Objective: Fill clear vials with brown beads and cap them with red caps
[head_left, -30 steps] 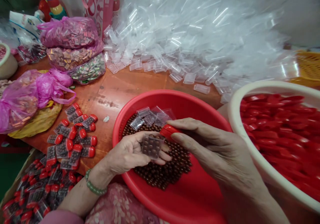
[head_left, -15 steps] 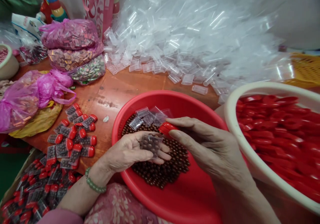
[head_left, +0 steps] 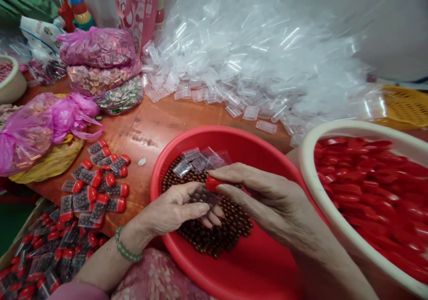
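Note:
My left hand holds a small clear plastic case filled with brown balls, gripped between thumb and fingers. In my right hand a red plastic cap is pinched between thumb and fingertips, right at the upper edge of the case; whether the two touch I cannot tell. Both hands are over a red basin. Inside it lie many shiny brown balls and several clear empty cases on top of them.
A cream tub of red caps stands at right. Clear cases are heaped behind. Capped, filled cases lie at left, more in a box below. Pink bags sit at back left, a yellow basket at far right.
My right hand has brought the red cap left and down to the case in my left hand. The left hand has tilted the case slightly. The view has shifted a little.

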Tool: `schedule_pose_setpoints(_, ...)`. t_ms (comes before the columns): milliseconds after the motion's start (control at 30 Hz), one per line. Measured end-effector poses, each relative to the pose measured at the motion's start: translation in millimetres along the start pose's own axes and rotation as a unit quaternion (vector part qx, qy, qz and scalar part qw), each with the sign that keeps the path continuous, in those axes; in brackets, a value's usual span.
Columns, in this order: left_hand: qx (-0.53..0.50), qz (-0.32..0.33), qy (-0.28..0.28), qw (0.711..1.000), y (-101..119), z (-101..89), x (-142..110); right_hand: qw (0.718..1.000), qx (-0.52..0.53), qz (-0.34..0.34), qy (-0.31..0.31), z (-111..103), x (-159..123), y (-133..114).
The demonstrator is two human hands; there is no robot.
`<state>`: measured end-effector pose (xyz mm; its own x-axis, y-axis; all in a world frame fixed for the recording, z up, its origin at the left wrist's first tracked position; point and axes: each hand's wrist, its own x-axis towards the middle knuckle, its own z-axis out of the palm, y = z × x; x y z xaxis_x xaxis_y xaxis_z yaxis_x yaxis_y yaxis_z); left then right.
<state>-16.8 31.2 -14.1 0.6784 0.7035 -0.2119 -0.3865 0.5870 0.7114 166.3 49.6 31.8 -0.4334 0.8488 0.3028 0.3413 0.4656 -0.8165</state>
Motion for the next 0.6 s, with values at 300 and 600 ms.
schedule_pose_setpoints(300,0.057,-0.019,0.015,0.998,5.2,3.9,-1.8,0.987,-0.11,-0.034,-0.111,-22.9,0.0,-5.6)
schedule_pose_setpoints(600,0.06,-0.012,0.022,0.998,4.9,2.8,-2.2,0.99,-0.117,-0.031,-0.079,-36.0,8.9,-7.1)
